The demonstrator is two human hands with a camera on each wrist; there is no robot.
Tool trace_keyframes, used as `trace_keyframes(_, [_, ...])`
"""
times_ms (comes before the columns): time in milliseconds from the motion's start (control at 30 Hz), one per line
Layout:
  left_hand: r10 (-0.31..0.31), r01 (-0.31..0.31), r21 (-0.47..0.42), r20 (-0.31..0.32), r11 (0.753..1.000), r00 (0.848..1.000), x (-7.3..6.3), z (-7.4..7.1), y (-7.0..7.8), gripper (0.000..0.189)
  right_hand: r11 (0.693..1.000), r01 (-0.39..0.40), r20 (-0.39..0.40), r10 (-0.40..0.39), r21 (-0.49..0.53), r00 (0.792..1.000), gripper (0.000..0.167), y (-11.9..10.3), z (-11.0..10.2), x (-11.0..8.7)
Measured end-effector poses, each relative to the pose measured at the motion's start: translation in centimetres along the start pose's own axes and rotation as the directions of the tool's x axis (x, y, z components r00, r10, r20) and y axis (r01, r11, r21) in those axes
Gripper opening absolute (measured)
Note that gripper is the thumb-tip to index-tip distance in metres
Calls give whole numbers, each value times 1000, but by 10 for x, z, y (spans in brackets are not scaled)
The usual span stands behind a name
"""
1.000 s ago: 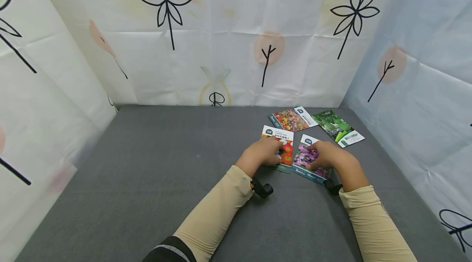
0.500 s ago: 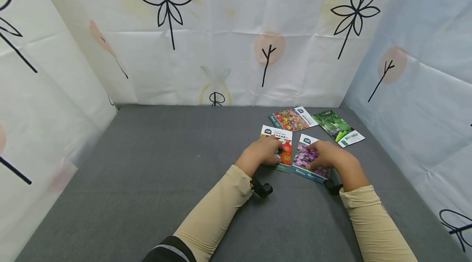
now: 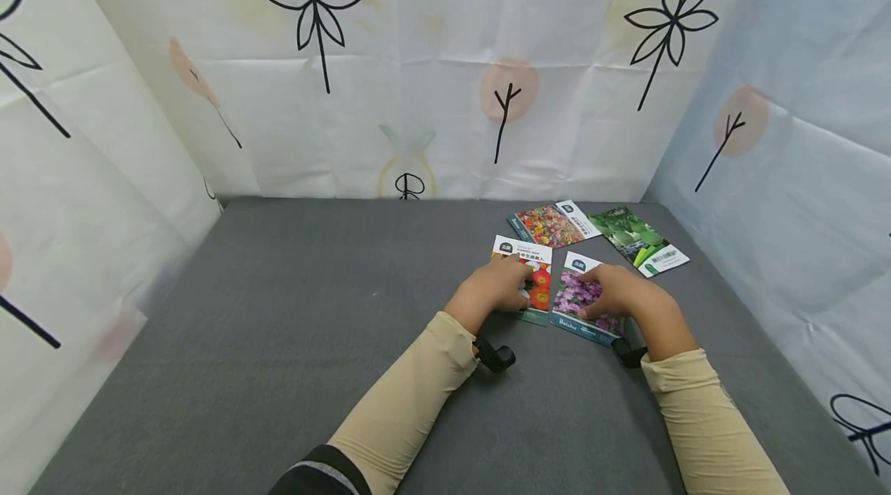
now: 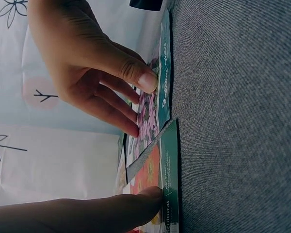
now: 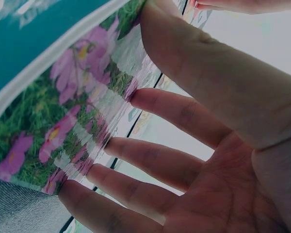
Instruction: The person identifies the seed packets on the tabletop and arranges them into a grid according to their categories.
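Observation:
Two seed packets lie flat side by side on the grey table under my hands. On the packet of red and orange flowers (image 3: 541,288) rests my left hand (image 3: 493,283), its fingers and thumb touching the front. My right hand (image 3: 626,295) spreads over the packet of purple flowers (image 3: 574,295). In the right wrist view the fairly straight fingers (image 5: 155,158) and the thumb touch that packet's printed face. The left wrist view has the left thumb (image 4: 140,206) laid on the red-flower packet's lower part, close beside the purple packet's corner.
Behind the hands lie a packet of mixed flowers (image 3: 550,226) and a green packet (image 3: 636,240) near the table's right edge. The grey table (image 3: 313,309) extends far to the left. Patterned white cloth walls (image 3: 445,124) border the back and sides.
The red-flower packet has shifted very slightly left beneath the left hand, leaving a slightly wider gap at the tops of the two packets. Both hands stay almost still.

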State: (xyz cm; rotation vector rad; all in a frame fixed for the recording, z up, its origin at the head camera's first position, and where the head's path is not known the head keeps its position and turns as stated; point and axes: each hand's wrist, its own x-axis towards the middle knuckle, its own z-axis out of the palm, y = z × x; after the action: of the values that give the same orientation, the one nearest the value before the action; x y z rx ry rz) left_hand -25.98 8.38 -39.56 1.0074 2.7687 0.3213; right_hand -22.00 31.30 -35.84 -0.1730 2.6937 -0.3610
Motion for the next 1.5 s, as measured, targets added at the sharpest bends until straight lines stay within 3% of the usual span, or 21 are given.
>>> trace_keyframes(1500, [-23,23,16,-6,1000,1000,-4,-5,3,33,999,33,-10,-33,-1,999,72,-1,-2,2])
